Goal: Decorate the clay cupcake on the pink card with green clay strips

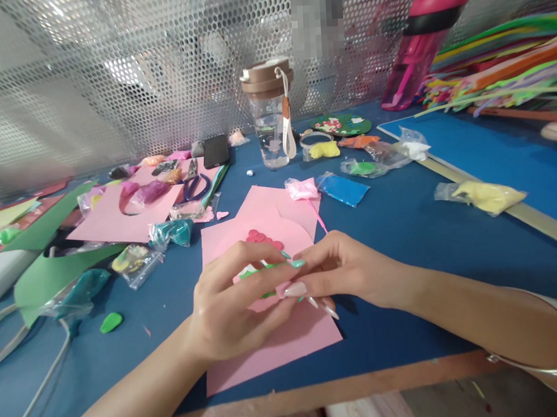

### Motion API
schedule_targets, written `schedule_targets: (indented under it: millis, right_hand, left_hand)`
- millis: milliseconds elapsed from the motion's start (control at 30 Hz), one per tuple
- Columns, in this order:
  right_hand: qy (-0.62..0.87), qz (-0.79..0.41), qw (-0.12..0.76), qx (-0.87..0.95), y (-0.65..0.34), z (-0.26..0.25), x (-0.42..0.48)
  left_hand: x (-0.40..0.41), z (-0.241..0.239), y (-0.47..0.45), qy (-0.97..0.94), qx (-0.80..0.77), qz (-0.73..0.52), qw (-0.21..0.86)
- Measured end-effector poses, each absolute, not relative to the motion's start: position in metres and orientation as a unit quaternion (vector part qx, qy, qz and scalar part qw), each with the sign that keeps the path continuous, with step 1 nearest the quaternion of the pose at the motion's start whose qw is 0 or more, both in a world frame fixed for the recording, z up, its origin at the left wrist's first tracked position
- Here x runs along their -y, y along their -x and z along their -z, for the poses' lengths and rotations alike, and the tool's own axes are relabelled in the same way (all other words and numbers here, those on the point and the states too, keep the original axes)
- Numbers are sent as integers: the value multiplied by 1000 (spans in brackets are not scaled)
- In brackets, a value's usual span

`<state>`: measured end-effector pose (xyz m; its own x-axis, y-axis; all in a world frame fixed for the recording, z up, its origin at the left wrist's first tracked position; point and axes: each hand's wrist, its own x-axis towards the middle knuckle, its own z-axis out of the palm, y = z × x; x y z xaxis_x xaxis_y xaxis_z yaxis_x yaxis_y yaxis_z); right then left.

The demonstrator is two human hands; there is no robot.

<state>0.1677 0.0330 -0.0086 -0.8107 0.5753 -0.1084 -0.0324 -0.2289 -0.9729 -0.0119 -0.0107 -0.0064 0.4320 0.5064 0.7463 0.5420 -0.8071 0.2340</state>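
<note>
My left hand [239,297] is above the pink paper, its fingers curved and their tips meeting those of my right hand [340,267]. Right thumb and fingers are pinched together. A small pink piece [281,289], apparently soft clay, shows between the fingertips, mostly hidden by them. Beneath my hands lies a pink paper sheet [231,373] with a rounded pink paper shape on it. Red clay discs [264,237] are clustered on that shape, above green and white bits [247,272] partly covered by my left fingers.
Behind the paper stand a clear tumbler [269,128] and a pink bottle [419,45]. Clay packets, a phone [216,151], dark-handled pliers or scissors [196,185] and cut papers crowd the left. At right are a yellow clay bag [490,196], a blue board [500,153] and pipe cleaners [499,60].
</note>
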Motion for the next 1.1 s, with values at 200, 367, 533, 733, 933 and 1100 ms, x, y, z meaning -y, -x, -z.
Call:
schedule_targets:
  millis: [200, 367, 533, 733, 933, 1100]
  right_hand:
    - [201, -775, 196, 566, -169, 10, -33]
    - [209, -784, 207, 547, -170, 12, -34]
    - [212, -781, 195, 554, -170, 12, -34]
    - [218, -775, 195, 560, -170, 12, -34]
    - [208, -774, 198, 564, -170, 12, -35]
    - [207, -774, 197, 565, -170, 12, -35]
  left_hand:
    - [13, 0, 11, 850, 301, 433, 19]
    - [13, -2, 10, 847, 304, 435, 24]
    - [13, 1, 11, 842, 293, 451, 43]
    - [13, 2, 13, 842, 294, 449, 59]
    - [14, 1, 13, 846, 298, 438, 67]
    - [14, 1, 12, 844, 300, 441, 64]
